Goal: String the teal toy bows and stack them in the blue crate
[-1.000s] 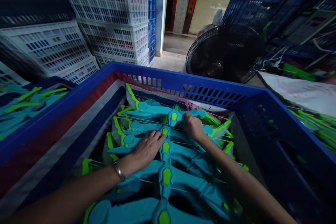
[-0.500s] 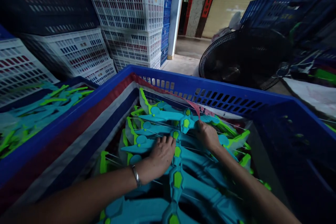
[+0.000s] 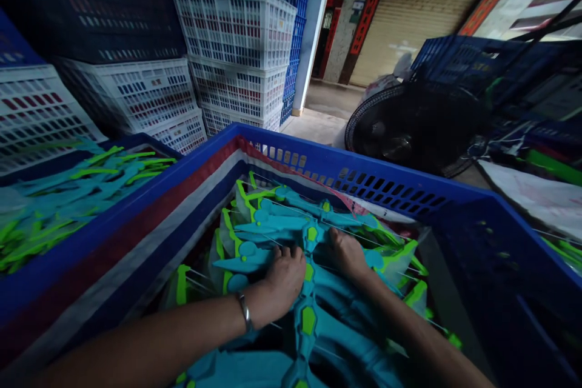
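Note:
Teal toy bows (image 3: 308, 318) with lime-green tips and white strings lie nested in a row inside a large blue crate (image 3: 377, 177). My left hand (image 3: 284, 282), a silver bracelet at its wrist, has its fingers curled over the left limb of a bow in the row. My right hand (image 3: 349, 254) is closed around the right limb of a bow (image 3: 311, 234) near its centre; its fingertips are hidden. One more bow (image 3: 326, 206) lies behind that one, close to the far wall.
A striped red, white and blue cloth (image 3: 182, 221) lines the crate. To the left, another crate (image 3: 150, 138) holds more teal and green parts. White crates (image 3: 231, 30) are stacked behind it. A black fan (image 3: 409, 127) stands beyond the far rim.
My right hand has drawn the bow slightly toward me and lower against the row. The red cloth edge near it lies flatter. My view has tilted up a little.

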The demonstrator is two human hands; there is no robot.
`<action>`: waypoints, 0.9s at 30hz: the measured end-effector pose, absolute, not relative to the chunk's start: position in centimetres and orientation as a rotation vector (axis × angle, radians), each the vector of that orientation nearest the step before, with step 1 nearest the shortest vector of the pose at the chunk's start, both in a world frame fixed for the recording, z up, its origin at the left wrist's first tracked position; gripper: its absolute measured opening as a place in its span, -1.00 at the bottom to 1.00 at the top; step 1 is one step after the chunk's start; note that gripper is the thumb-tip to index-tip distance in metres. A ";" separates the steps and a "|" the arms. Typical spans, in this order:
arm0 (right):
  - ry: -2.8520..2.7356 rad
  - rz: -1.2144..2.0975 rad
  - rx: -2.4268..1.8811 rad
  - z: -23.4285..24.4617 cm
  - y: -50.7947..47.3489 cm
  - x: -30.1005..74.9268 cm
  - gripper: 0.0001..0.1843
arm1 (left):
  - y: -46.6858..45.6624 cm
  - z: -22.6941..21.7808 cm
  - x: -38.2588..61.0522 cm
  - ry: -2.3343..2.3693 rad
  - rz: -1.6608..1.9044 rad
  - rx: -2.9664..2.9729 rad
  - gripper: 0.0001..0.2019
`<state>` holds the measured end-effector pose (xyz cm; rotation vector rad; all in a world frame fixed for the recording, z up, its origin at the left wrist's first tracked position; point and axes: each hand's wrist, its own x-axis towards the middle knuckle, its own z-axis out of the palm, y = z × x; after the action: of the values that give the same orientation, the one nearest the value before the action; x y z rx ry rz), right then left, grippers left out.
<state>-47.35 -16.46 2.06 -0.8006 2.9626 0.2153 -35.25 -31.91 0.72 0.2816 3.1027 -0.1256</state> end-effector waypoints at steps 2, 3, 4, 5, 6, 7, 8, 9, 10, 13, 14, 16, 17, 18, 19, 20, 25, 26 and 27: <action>2.930 0.240 -0.798 1.8 -16.7 -47.1 -0.87 | -31.9 0.7 -35.1 3.118 -0.143 0.299 -0.60; 2.912 0.240 -0.801 1.8 -16.8 -47.0 -0.86 | -31.9 0.8 -35.1 3.122 -0.152 0.303 -0.61; 2.888 0.234 -0.817 1.9 -16.8 -47.0 -0.82 | -31.8 0.7 -35.0 3.121 -0.159 0.302 -0.62; 2.862 0.229 -0.841 2.0 -16.8 -47.0 -0.76 | -31.8 0.7 -35.0 3.120 -0.164 0.297 -0.63; 2.840 0.227 -0.869 2.1 -16.8 -46.9 -0.70 | -31.8 0.6 -35.0 3.118 -0.168 0.285 -0.64; 2.827 0.231 -0.898 2.1 -16.7 -46.9 -0.64 | -31.7 0.5 -35.1 3.115 -0.175 0.270 -0.65; 2.822 0.239 -0.920 2.1 -16.7 -46.9 -0.61 | -31.7 0.3 -35.1 3.115 -0.185 0.261 -0.65; 2.821 0.253 -0.933 2.1 -16.6 -46.9 -0.59 | -31.6 0.2 -35.1 3.121 -0.197 0.263 -0.66; 2.826 0.266 -0.940 2.0 -16.6 -46.9 -0.60 | -31.6 0.2 -35.1 3.135 -0.208 0.262 -0.66; 2.848 0.294 -0.977 1.7 -16.5 -46.8 -0.63 | -31.6 0.7 -35.1 3.141 -0.193 0.250 -0.67; 2.854 0.305 -0.991 1.6 -16.5 -46.8 -0.64 | -31.6 1.0 -35.0 3.125 -0.170 0.245 -0.67; 2.855 0.328 -1.006 1.7 -16.6 -46.7 -0.65 | -31.6 2.0 -34.9 3.092 -0.121 0.235 -0.67; 2.850 0.339 -1.007 1.8 -16.7 -46.7 -0.64 | -31.6 2.4 -34.8 3.083 -0.099 0.239 -0.67; 2.843 0.349 -1.003 2.0 -16.8 -46.7 -0.64 | -31.7 2.9 -34.7 3.082 -0.082 0.240 -0.67; 2.837 0.358 -0.996 2.1 -16.8 -46.7 -0.62 | -31.7 3.2 -34.6 3.080 -0.067 0.245 -0.66; 2.831 0.361 -0.991 2.1 -16.9 -46.7 -0.60 | -31.8 3.5 -34.5 3.077 -0.052 0.255 -0.66; 2.796 0.387 -0.950 2.5 -17.3 -46.7 -0.53 | -33.0 4.2 -34.8 3.009 0.030 0.374 -0.61; 2.792 0.399 -0.941 2.6 -17.4 -46.7 -0.52 | -33.4 4.4 -35.1 2.981 0.054 0.403 -0.59; 2.790 0.411 -0.931 2.8 -17.4 -46.6 -0.52 | -33.8 4.5 -35.4 2.950 0.082 0.424 -0.58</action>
<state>-46.57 -17.44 2.76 -0.9306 2.7904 0.4107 -35.44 -33.84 4.53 0.4243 2.9497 0.0821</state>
